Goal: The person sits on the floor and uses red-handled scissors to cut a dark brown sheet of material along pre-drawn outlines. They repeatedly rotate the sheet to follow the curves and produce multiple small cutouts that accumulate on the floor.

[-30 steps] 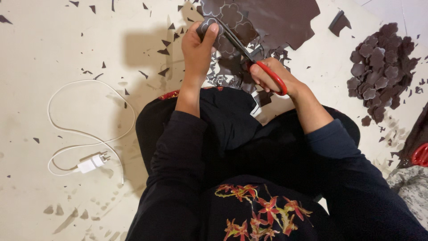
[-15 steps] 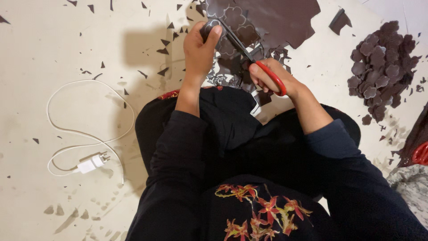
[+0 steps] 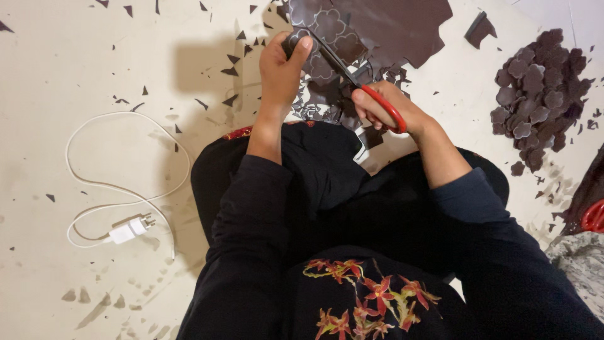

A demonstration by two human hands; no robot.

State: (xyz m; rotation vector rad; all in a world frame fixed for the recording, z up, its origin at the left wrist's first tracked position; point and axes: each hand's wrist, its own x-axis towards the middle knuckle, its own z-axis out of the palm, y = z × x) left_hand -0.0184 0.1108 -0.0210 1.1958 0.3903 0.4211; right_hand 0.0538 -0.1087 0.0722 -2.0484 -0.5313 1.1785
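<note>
My left hand (image 3: 283,66) pinches the edge of a dark brown sheet (image 3: 377,25) marked with flower outlines, thumb on top. My right hand (image 3: 384,110) grips red-handled scissors (image 3: 352,79), fingers through the loops. The blades point up-left into the sheet next to my left thumb. Both hands are held above my lap, which is covered in dark cloth with a flower print.
A heap of cut brown flower shapes (image 3: 535,94) lies at the right. Small dark scraps (image 3: 233,60) are scattered over the pale floor. A white charger with a looped cable (image 3: 126,230) lies at the left. A red object (image 3: 591,217) shows at the right edge.
My left hand has shifted its thumb slightly on the sheet edge. The scissors stay in nearly the same place.
</note>
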